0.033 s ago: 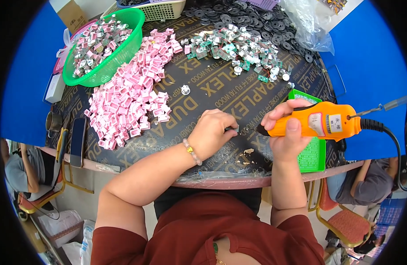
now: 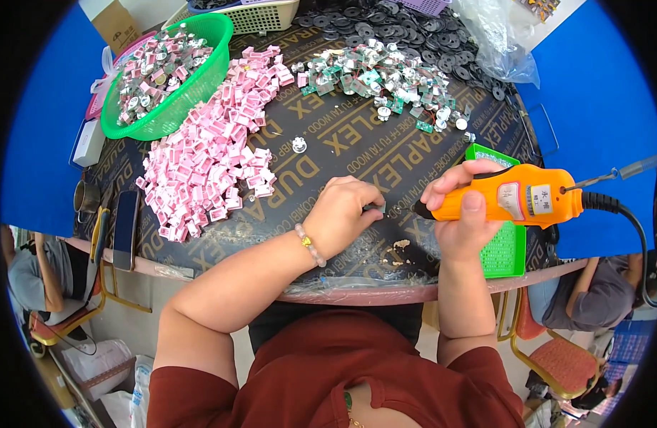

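Observation:
My right hand [image 2: 460, 221] is closed around an orange electric screwdriver [image 2: 517, 196]. The tool lies nearly level, its dark tip pointing left at my other hand, with a small gap between. My left hand [image 2: 348, 214], with a beaded bracelet at the wrist, hovers low over the dark tabletop [image 2: 300, 228]. Its thumb and fingertips pinch something small; only a greyish-green bit shows, and the rest is hidden by the fingers. A green tray [image 2: 520, 250] with small metal-coloured pieces sits below and behind the screwdriver. Up and left of my left hand lies one small white-and-silver part [image 2: 299, 145].
Pink plastic housings [image 2: 207, 153] are heaped at the left, beside a green basket [image 2: 221, 43] of assembled parts. Small circuit boards with wires [image 2: 385, 75] and black discs [image 2: 414, 28] pile up at the back. A black cord [image 2: 639, 228] hangs at the right. People sit on both sides.

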Tool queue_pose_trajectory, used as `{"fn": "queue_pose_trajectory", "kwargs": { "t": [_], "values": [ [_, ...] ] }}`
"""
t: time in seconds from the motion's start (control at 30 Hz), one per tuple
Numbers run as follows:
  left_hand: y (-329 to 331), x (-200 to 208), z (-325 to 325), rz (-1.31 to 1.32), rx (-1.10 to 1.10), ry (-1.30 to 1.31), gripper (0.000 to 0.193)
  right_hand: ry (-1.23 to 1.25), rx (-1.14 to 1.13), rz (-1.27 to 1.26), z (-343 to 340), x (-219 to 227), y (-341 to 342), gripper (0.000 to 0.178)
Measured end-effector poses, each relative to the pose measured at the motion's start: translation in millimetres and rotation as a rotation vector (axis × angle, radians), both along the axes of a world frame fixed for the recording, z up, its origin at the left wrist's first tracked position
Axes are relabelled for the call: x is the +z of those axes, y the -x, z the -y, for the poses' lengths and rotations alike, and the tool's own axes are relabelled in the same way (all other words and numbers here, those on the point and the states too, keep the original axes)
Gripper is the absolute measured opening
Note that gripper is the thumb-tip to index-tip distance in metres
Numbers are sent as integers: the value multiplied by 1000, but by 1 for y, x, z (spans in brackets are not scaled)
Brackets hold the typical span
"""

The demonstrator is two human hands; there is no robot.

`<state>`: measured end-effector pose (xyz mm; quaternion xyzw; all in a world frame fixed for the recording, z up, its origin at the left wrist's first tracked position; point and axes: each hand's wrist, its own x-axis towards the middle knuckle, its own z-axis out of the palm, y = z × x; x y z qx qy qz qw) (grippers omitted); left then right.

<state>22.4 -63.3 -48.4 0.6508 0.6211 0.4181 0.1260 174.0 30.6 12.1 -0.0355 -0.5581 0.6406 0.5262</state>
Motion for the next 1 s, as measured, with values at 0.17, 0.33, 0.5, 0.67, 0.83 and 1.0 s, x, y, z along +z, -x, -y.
{"fn": "queue_pose_trajectory", "kwargs": {
  "t": [0.17, 0.33, 0.5, 0.67, 0.83, 1.0],
  "values": [
    [-3, 0, 0, -19, 42, 3, 23, 15, -5, 2, 2, 0, 1, 40],
    [-2, 1, 1, -44, 17, 51, 24, 20, -3, -2, 3, -1, 3, 41],
    [-2, 11, 2, -38, 103, 186, 22, -10, 24, -32, 2, -4, 10, 40],
    [2, 9, 1, -34, 106, 222, 22, 0, 46, -18, 1, -10, 17, 38],
    [3, 8, 1, -30, 98, 221, 21, 21, 54, 3, -1, -12, 18, 37],
    [2, 9, 0, -30, 93, 228, 21, -13, 47, -2, -2, -12, 20, 36]
  ]
}}
